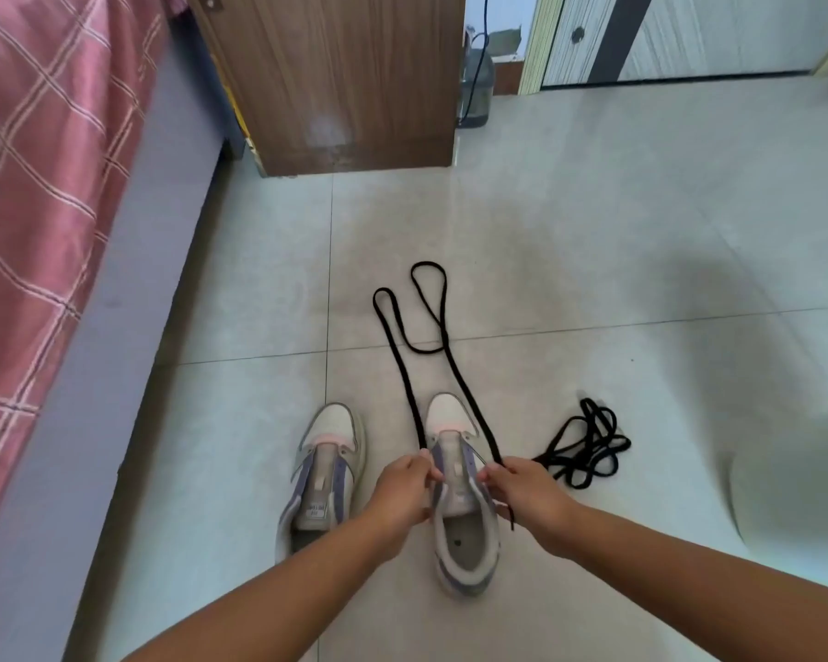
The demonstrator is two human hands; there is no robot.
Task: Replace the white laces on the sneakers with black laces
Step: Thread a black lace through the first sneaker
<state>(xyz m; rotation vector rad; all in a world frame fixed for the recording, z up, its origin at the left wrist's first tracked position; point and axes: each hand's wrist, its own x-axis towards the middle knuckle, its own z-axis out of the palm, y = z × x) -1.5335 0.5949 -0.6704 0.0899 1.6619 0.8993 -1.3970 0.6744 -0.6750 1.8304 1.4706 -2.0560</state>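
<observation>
Head view: two unlaced sneakers on the floor point(593, 207), left hand point(405, 494) and right hand point(529, 494) each pinching a strand of one black lace point(443, 327) beside the right sneaker point(464, 532), left sneaker point(323, 475) untouched, spare lace point(589, 441) bundled at right.

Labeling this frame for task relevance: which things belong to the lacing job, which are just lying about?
Job: grey-white sneaker being laced; second unlaced sneaker; long black lace pinched by left hand and right hand; bundled black lace.

Lying about: wooden cabinet; pink checked bedcover; clear water jug.
</observation>
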